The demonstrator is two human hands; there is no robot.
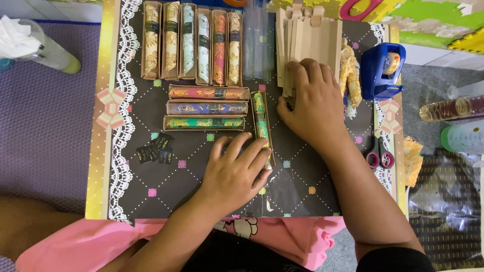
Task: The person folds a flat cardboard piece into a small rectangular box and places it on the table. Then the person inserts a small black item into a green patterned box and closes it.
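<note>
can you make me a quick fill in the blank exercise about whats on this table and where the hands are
1. The right hand rests on a stack of flat ____ cardboard pieces.
2. The left hand touches the lower end of a slim box that holds a ____ patterned roll.
3. Left of that box lie ____ boxed rolls stacked sideways.
4. The tape dispenser at the right edge is ____.

Missing words: beige; green; three; blue

Both forearms are bare, with no rings, watch or bracelets seen on the left hand (234, 174) or right hand (315, 106). A black garment is worn, and pink printed fabric (282, 234) is draped across the lap.
</note>
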